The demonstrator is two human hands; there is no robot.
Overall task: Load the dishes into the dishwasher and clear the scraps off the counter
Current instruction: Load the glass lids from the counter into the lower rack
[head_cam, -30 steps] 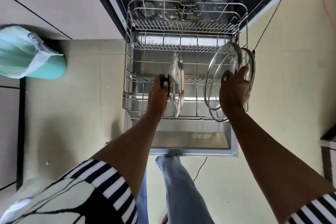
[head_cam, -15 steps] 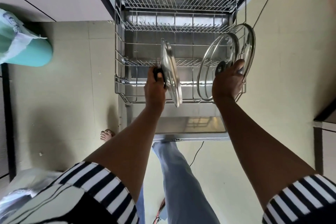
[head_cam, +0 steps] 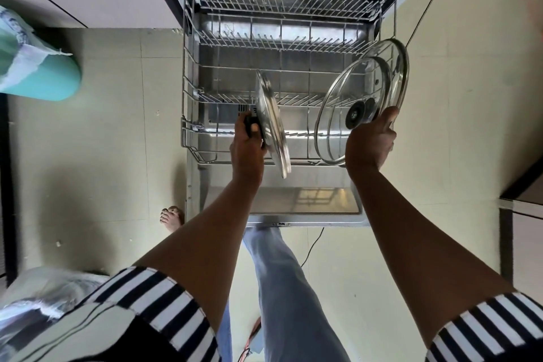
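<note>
Glass lid [head_cam: 271, 123] with a metal rim, held edge-on and tilted over the front half of the pulled-out dishwasher rack [head_cam: 188, 97]; whether touching the wires or not, impossible to tell. Black knob [head_cam: 252, 126] clenched in the fingers [head_cam: 239, 129] of the left hand [head_cam: 246, 153]. Two more glass lids, a smaller one [head_cam: 338, 97] in front of a larger one [head_cam: 401, 73], stacked together over the rack's right side, grasped near their knobs by the right hand [head_cam: 368, 144], thumb raised beside the larger lid's rim. Below the rack, the open dishwasher door [head_cam: 308, 200], lying flat. Farther left on the tiled floor [head_cam: 117, 156], a teal bin [head_cam: 44, 79] with a pale liner. Near the door's front edge, a bare foot [head_cam: 172, 216] and a thin black cable [head_cam: 313, 247].
</note>
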